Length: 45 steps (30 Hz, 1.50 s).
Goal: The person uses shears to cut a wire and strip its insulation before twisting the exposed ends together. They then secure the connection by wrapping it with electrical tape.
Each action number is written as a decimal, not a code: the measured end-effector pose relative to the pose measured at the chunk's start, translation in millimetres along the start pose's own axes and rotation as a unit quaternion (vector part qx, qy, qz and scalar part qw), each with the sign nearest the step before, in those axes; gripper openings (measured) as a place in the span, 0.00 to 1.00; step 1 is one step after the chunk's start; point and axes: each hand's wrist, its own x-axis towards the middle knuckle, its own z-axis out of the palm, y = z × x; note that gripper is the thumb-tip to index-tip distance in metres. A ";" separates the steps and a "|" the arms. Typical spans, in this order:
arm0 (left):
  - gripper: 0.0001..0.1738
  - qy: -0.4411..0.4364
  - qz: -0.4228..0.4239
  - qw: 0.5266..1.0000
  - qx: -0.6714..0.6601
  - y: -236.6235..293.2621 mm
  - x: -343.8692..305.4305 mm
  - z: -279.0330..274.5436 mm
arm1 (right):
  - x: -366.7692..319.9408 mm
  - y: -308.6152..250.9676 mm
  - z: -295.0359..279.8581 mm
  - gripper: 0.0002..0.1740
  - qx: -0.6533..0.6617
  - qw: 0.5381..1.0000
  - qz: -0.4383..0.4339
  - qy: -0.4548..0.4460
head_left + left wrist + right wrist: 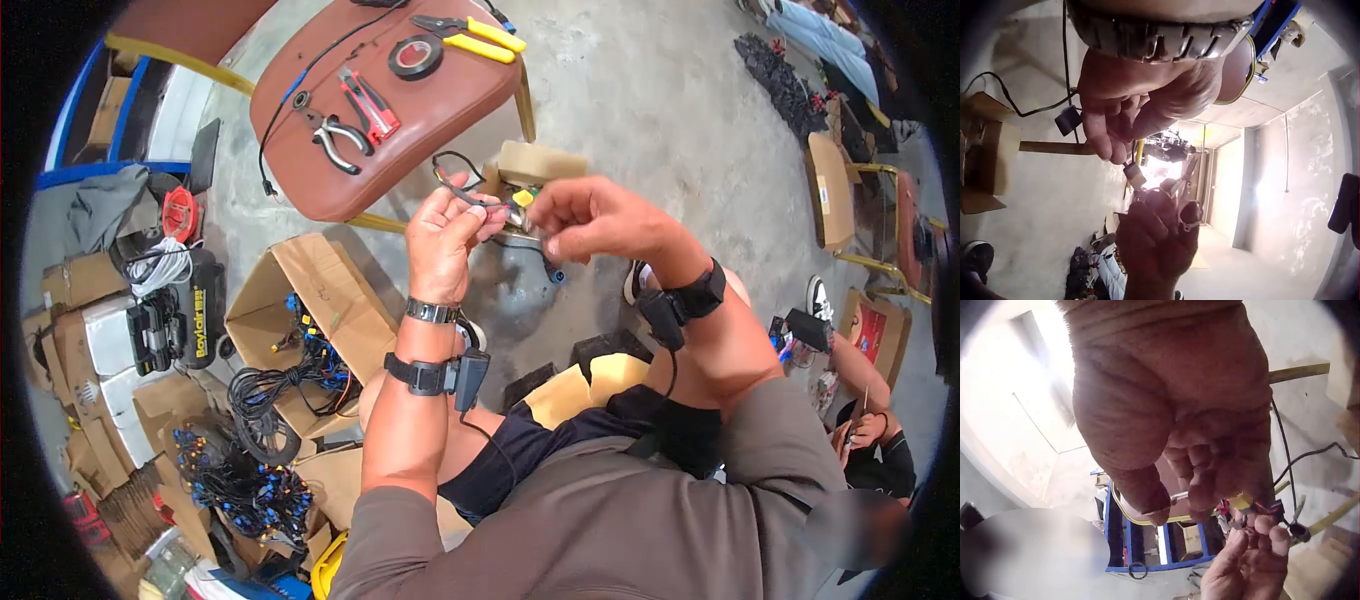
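Observation:
Above the floor in front of the chair, the left hand (445, 240) pinches a thin black cable (462, 190) between thumb and fingers. A small yellow connector (522, 198) sits just beyond its fingertips; the right wrist view shows the yellow connector (1240, 501) beside reddish and dark wires. The right hand (600, 218) is close to the connector on its right side, fingers bent. In the right wrist view a thin pale piece (1180, 496) lies between the right hand's (1172, 412) thumb and fingers. The left wrist view has a small block-shaped connector (1134, 176) between both hands.
On the chair seat (300, 70) lie black-handled pliers (340, 140), a red cutter (370, 105), black tape (415, 57) and yellow-handled strippers (470, 38). Cardboard boxes (335, 290) and bundled cables (245, 485) stand left. Another person's arm (860, 375) shows at the right.

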 end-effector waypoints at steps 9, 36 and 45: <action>0.21 -0.004 0.023 1.000 -0.018 -17.4 4.3 23.5 | -26.0 10.5 -16.4 0.20 -0.179 0.975 -0.007 0.129; 0.17 -0.008 0.069 0.995 0.073 -18.0 1.8 32.4 | -25.2 19.9 -21.9 0.18 -0.286 0.937 -0.128 0.158; 0.21 -0.044 0.062 0.993 0.092 -14.8 1.3 32.6 | -24.2 18.1 -25.7 0.15 -0.106 0.988 -0.043 0.105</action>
